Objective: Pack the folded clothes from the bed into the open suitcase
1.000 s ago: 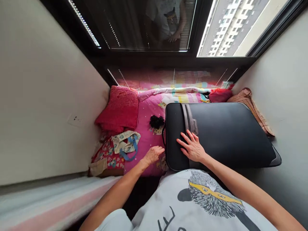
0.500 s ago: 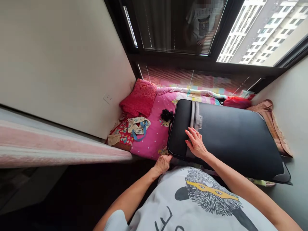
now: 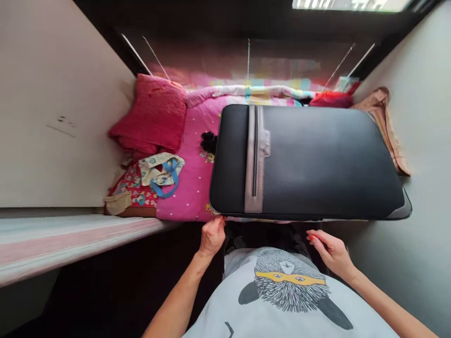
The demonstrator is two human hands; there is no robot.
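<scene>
A large black suitcase [image 3: 317, 159] with a grey-brown zipped strip [image 3: 259, 178] across its left part lies flat on the pink bedding [image 3: 197, 188]. At its near left corner my left hand [image 3: 213, 234] is closed, fingertips pressed together against the lower side; whatever they pinch is hidden by the fingers. My right hand [image 3: 331, 251] is apart from the suitcase, just in front of its near side, with thumb and fingers loosely bent, a small gap between them, and nothing visible in them.
A red cushion [image 3: 155, 115] and a patterned cloth bag with blue handles [image 3: 162, 173] lie on the left. A fluffy black item [image 3: 209, 142] touches the suitcase's left side. Brown fabric [image 3: 378, 110] is at the right wall; a striped curtain [image 3: 81, 239] hangs at left.
My right hand has left the suitcase's top and come down to the right, in front of its near side. My left hand stays at the near left corner. The view has tilted downward.
</scene>
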